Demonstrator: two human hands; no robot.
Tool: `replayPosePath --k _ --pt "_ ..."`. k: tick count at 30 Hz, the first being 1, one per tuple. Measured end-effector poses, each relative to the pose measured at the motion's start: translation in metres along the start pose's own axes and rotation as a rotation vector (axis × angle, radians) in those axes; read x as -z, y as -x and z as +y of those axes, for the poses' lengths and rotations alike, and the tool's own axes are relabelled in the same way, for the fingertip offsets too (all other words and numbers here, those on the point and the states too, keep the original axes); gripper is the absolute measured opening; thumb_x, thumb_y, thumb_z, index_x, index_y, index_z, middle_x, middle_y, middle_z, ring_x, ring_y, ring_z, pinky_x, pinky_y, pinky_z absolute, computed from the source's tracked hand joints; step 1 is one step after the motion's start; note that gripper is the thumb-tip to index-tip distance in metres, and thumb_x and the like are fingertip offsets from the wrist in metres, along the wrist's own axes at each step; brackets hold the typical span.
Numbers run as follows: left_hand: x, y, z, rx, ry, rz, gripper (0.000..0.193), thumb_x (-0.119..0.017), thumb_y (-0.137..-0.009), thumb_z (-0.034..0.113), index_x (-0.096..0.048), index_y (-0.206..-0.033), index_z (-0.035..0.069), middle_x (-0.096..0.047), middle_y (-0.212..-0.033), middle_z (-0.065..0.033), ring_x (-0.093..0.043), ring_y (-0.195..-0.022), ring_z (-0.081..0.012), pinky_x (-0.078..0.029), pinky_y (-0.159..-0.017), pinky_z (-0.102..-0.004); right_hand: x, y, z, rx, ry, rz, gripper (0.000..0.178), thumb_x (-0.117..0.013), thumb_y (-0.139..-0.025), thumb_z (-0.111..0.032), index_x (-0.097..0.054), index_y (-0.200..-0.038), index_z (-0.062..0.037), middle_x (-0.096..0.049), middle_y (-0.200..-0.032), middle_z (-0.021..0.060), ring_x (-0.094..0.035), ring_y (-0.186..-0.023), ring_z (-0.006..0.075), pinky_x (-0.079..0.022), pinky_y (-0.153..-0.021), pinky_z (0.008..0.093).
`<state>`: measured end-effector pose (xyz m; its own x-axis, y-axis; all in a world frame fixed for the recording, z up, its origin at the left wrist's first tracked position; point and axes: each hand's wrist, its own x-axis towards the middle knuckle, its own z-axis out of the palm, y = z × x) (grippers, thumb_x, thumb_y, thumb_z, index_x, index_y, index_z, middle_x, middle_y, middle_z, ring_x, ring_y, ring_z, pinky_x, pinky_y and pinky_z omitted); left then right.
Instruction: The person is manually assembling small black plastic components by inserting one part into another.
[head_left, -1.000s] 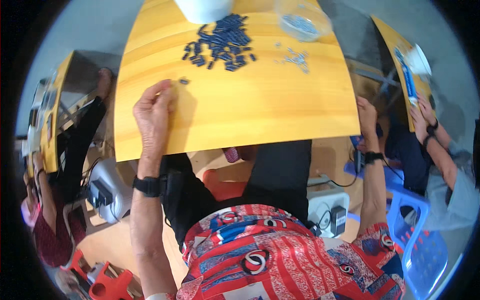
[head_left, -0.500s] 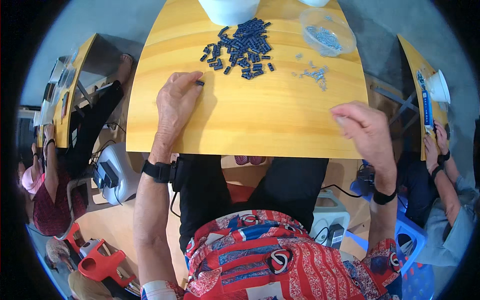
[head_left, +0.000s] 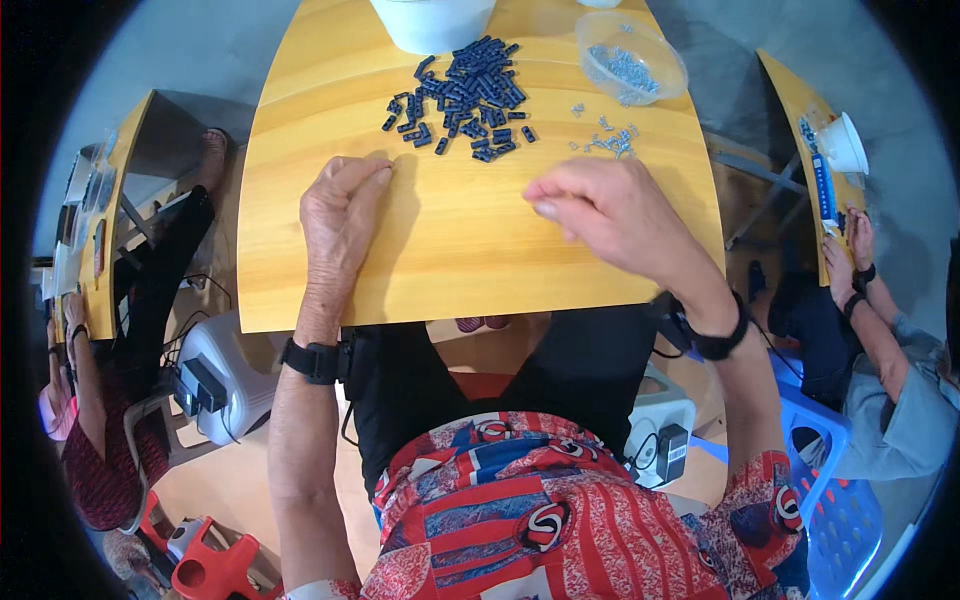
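Observation:
My left hand (head_left: 342, 210) rests on the left part of the table, thumb and fingers pinched together. The small black plastic piece seen at its fingertips a moment ago is hidden in the pinch now. Over the right half of the table hovers my right hand (head_left: 615, 215), thumb and fingertips pressed together; anything between them is too small to make out. A heap of small black plastic pieces (head_left: 480, 85) lies beyond both hands. Past the right hand are loose small silvery screws (head_left: 612, 140), and a clear round tub (head_left: 665, 85) holds more of them.
A white tub (head_left: 435, 25) stands behind the heap on the wooden table (head_left: 450, 260). Other people sit at tables on both sides, one with hands (head_left: 850, 245) near a blue strip (head_left: 824, 190). A blue plastic chair (head_left: 815, 420) stands at my right.
My right hand has swung left, from the table's right edge toward the middle. My left hand stays pinched in nearly the same place, and its black piece has gone out of sight.

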<state>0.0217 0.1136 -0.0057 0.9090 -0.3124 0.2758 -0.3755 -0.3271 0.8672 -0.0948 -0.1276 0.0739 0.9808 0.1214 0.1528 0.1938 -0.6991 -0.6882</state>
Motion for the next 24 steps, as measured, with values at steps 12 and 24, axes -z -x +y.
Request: replayPosePath --k 12,24 --pt "0.001 -0.001 -0.02 0.052 0.051 0.045 0.011 -0.064 -0.086 0.008 -0.069 -0.092 0.001 -0.063 -0.075 0.0008 -0.05 -0.064 -0.0057 -0.042 -0.059 -0.0204 -0.05 -0.064 0.043 0.045 0.326 0.142 0.011 -0.058 -0.078 -0.008 -0.067 -0.079 -0.004 -0.064 -0.08 0.0143 -0.063 -0.073 0.0326 -0.05 -0.066 0.0429" --pt "0.002 -0.002 -0.013 -0.033 -0.014 0.007 0.011 -0.065 -0.084 0.006 -0.068 -0.092 -0.002 -0.065 -0.078 -0.0038 -0.056 -0.073 -0.0095 -0.045 -0.069 -0.0223 -0.041 -0.073 0.039 0.124 0.303 0.261 0.009 -0.057 -0.079 -0.009 -0.065 -0.079 -0.0057 -0.059 -0.075 0.0122 -0.061 -0.069 0.0322 -0.05 -0.064 0.0421"
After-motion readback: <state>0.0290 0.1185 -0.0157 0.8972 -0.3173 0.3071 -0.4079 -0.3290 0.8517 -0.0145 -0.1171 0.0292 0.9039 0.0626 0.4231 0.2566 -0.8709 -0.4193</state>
